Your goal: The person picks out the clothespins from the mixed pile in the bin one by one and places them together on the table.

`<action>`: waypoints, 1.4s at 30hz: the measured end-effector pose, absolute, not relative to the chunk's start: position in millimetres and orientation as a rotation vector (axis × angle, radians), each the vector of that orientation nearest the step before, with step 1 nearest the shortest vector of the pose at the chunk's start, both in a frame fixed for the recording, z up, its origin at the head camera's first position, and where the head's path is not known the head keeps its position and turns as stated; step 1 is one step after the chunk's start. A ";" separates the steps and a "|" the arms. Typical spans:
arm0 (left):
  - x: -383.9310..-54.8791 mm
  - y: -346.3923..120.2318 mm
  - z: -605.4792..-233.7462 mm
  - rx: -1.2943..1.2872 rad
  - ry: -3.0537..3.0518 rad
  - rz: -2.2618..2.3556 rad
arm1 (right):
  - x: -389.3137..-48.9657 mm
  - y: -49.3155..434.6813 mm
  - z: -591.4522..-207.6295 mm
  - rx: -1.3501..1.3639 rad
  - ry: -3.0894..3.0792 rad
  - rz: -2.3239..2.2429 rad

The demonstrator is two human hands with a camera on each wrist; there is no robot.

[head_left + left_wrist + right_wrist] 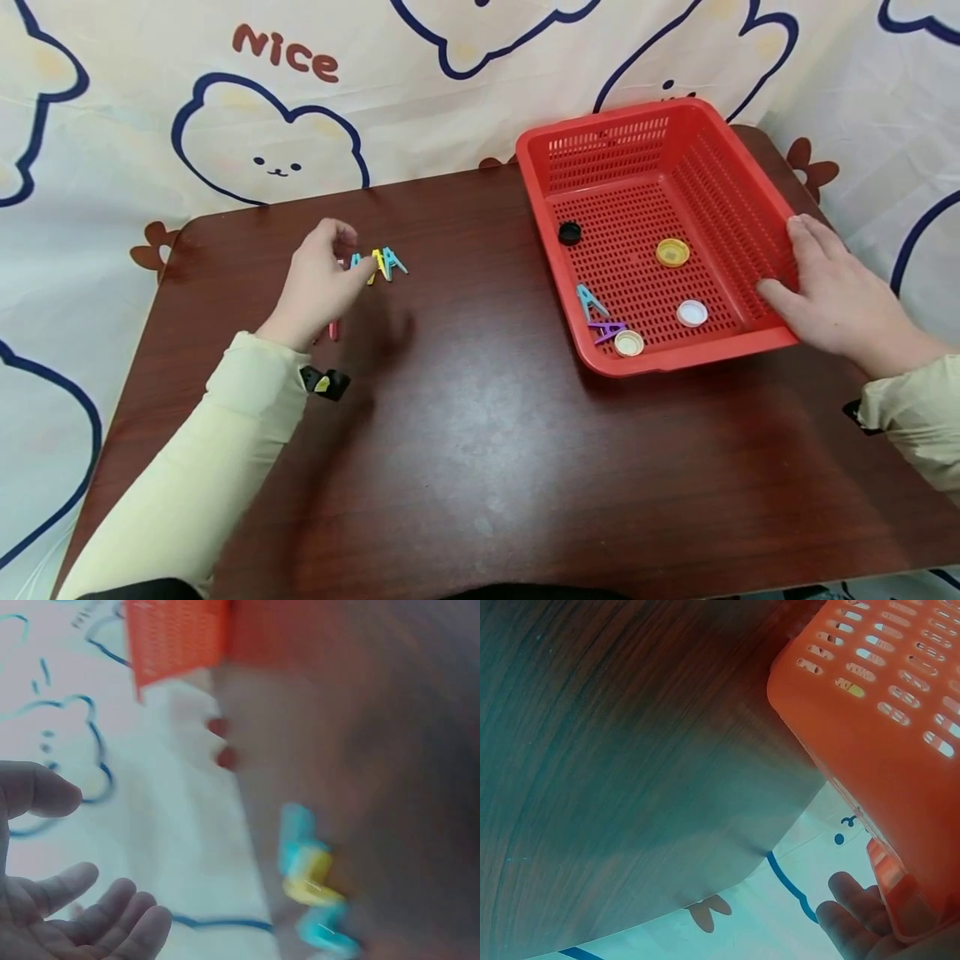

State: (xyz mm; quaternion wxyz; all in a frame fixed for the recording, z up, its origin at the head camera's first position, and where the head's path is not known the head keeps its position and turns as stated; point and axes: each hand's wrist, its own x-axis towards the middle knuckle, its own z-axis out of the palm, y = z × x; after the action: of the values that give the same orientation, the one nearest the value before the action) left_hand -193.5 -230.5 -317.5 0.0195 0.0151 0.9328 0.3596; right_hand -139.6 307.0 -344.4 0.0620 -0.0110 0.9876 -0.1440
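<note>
My left hand [315, 283] hovers over the left part of the table, its fingers loosely bent and holding nothing. Close by its thumb are small plastic clothespins, among them a yellow clothespin [309, 879] and a light blue clothespin [393, 261]. A red clothespin [333, 330] lies partly hidden behind the wrist. My right hand [847, 296] grips the right rim of a red perforated basket [705, 357], thumb on the inner side. Inside the basket are a blue clothespin [591, 302] and a purple clothespin [607, 331].
Also in the basket lie a black cap [569, 233], a yellow cap [672, 252], a white cap [692, 313] and a cream cap [629, 343]. The dark wooden table [480, 467] meets a cartoon-printed curtain [435, 125] at its back edge.
</note>
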 end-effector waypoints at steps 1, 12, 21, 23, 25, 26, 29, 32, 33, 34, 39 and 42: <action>-194.8 -224.7 -310.6 0.058 2.868 1.144 | -139.5 306.9 -344.6 -0.031 2.985 -0.437; -208.9 -141.0 -261.7 0.028 1.924 1.953 | -140.1 309.4 -346.8 -0.078 3.013 -0.461; -220.8 -71.7 -252.3 0.285 1.952 1.659 | -140.5 312.4 -347.7 -0.110 3.026 -0.499; -225.0 -58.6 -251.0 0.438 2.038 1.437 | -140.3 312.7 -347.3 -0.116 3.019 -0.506; -227.9 -45.0 -249.5 0.592 2.101 1.212 | -140.0 312.8 -346.6 -0.120 3.013 -0.512; -228.7 -37.6 -249.0 0.662 2.122 1.117 | -139.8 312.9 -346.4 -0.121 3.010 -0.514; -230.5 -14.1 -248.1 0.799 2.129 0.931 | -139.7 313.1 -346.2 -0.119 3.009 -0.516; -232.2 9.1 -247.9 0.853 2.095 0.844 | -140.2 313.7 -345.9 -0.113 3.008 -0.518; -233.2 15.7 -248.3 0.859 2.078 0.829 | -140.2 313.9 -345.9 -0.112 3.008 -0.520; -234.1 21.7 -248.8 0.865 2.059 0.812 | -140.4 314.1 -345.9 -0.108 3.006 -0.521; -239.3 43.7 -258.2 0.771 1.961 0.806 | -141.2 313.2 -345.3 -0.085 2.983 -0.520; -240.7 53.6 -266.5 0.702 1.954 0.835 | -141.6 312.8 -344.7 -0.075 2.972 -0.516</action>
State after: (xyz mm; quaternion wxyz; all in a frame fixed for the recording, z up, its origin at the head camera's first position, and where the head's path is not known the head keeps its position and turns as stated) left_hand -240.7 53.6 -266.5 0.4367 0.2822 0.7855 0.3356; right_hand -141.6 312.8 -344.7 0.0620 -0.0248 0.9831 -0.1706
